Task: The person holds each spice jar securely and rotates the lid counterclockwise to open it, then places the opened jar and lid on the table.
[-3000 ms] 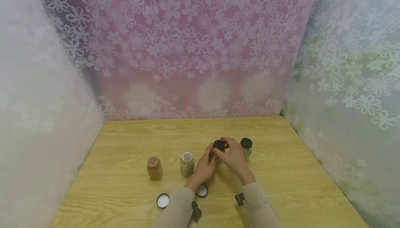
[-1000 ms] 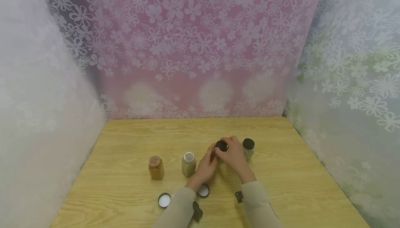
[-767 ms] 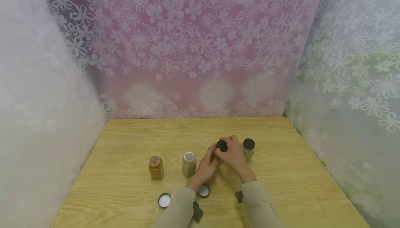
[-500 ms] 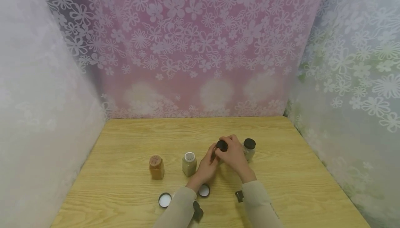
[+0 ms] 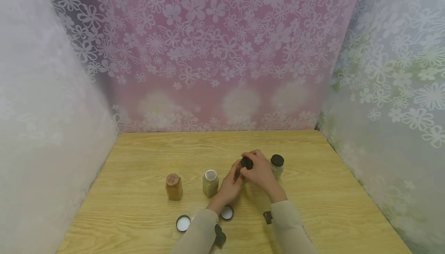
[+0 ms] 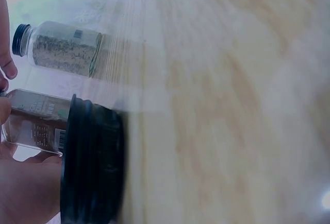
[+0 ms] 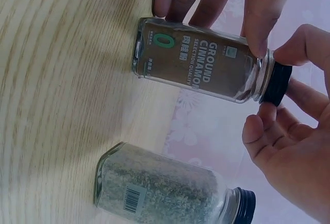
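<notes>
A square glass spice jar labelled "ground cinnamon" [image 7: 193,59], full of brown powder, stands upright on the table. My left hand [image 5: 229,188] holds it from the left side, fingers along the glass. Fingers and thumb of my right hand [image 5: 260,174] pinch the rim of its black lid [image 7: 277,84]; clear glass neck shows just under the lid. Close to the right hand is another glass jar [image 5: 277,167] with a black lid, holding greenish-grey flakes. From above, both hands mostly hide the cinnamon jar's body.
Two lidless jars with perforated tops stand to the left: one with orange-brown powder [image 5: 174,191], one with pale powder [image 5: 210,188]. Two black lids lie underside up, one by the left sleeve [image 5: 183,223], one beside the left wrist [image 5: 227,212]. Patterned curtains surround the wooden table [image 5: 146,157].
The right hand has shifted and turned slightly on the lid, its wrist moving a little right. The left hand keeps its hold on the cinnamon jar. The other jars and loose lids stay put.
</notes>
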### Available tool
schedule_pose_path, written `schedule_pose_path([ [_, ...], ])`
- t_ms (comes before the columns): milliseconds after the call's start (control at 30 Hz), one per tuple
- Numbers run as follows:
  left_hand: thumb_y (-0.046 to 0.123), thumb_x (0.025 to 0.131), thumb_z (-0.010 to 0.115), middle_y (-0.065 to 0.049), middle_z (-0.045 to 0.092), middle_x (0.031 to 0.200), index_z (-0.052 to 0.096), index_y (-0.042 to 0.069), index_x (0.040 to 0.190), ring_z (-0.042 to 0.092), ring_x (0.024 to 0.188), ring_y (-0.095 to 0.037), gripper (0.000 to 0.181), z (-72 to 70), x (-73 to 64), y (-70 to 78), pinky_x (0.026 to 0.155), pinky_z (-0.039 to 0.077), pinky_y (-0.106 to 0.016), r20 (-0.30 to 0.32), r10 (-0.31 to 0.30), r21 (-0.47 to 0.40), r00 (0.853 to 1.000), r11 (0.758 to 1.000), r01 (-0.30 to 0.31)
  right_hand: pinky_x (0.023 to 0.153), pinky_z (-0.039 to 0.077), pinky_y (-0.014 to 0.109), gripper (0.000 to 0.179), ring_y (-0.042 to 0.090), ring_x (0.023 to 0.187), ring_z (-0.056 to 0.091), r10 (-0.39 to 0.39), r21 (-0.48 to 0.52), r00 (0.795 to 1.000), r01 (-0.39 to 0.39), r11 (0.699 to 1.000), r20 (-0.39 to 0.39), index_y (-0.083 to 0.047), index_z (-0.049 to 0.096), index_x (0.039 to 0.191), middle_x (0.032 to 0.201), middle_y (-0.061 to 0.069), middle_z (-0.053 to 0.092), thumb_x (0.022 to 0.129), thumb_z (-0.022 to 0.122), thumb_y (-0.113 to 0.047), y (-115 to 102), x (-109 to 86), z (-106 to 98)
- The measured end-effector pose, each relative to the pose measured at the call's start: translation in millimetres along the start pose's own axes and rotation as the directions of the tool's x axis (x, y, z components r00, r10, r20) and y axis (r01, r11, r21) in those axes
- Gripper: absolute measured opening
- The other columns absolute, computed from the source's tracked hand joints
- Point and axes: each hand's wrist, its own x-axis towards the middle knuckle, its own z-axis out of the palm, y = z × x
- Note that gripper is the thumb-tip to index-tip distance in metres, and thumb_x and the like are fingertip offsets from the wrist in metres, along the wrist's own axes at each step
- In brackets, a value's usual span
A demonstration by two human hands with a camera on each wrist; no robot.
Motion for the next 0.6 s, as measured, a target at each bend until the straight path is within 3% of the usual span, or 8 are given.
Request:
schedule_pose_path([
  [267,0.031,0.113,0.047,-0.024,0.035,0.168,0.026,0.017,0.167,0.040,0.152,-0.046,0.059,1.0,0.7,-1.0,0.122,0.037,-0.063,-0.015,0.006,0.003,1.000,1.000,-0.006,0.094,0.060,0.055,0.047,0.040,0.115,0.067,-0.006,0.013,0.998,0.007,1.000,-0.055,-0.004,0.067,0.133,0.130,0.020,0.060,0.086,0.072,-0.006,0.5,-4.7,0.6],
  [600,0.033,0.113,0.047,-0.025,0.037,0.167,0.028,0.019,0.166,0.040,0.153,-0.046,0.058,1.5,1.8,-1.7,0.123,0.037,-0.061,-0.030,-0.002,0.013,1.000,1.000,0.002,0.083,0.059,0.044,0.045,0.032,0.097,0.064,-0.017,0.056,0.991,0.025,0.998,-0.136,0.000,0.064,0.128,0.125,0.024,0.060,0.086,0.077,-0.003,2.2,-13.3,3.0],
])
